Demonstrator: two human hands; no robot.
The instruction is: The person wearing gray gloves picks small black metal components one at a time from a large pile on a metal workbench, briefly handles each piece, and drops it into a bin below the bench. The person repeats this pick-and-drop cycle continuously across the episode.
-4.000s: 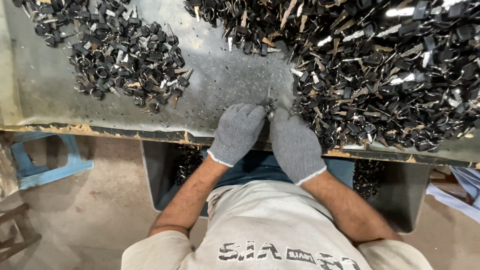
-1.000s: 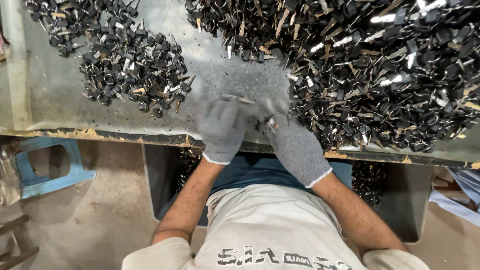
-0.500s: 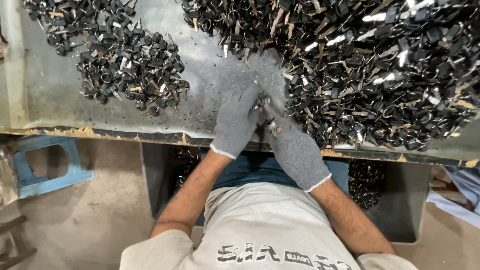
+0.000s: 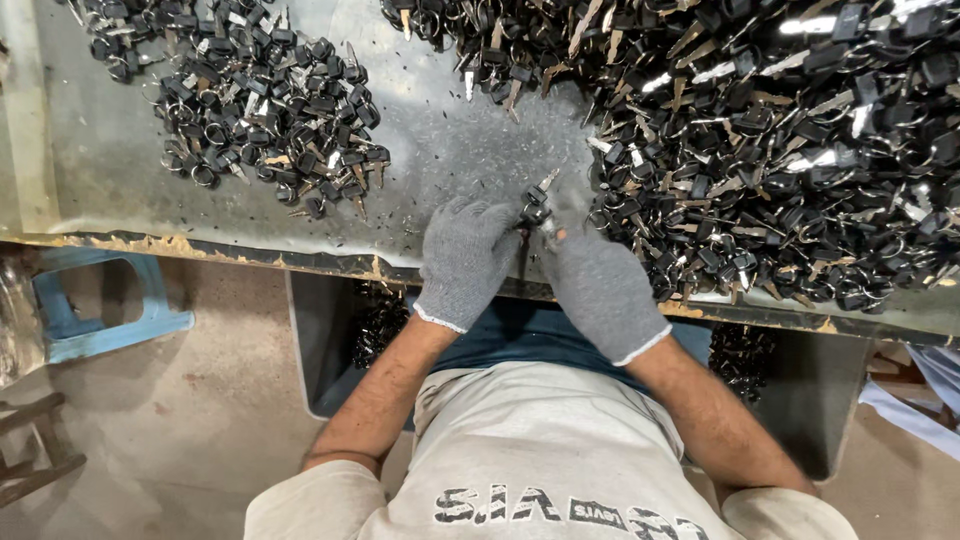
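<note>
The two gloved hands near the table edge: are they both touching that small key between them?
Touching. The head view shows the left hand and the right hand meeting at the small key, fingertips of both closed around its dark head while its metal blade sticks up.

No packages, labels, signs or screens show anywhere on the metal worktable (image 4: pixel 120 190) or around it. The only lettering near that table is a dark print across the chest of the person's pale T-shirt (image 4: pixel 540 470), just below the table's near edge, seen upside down from above.
</note>
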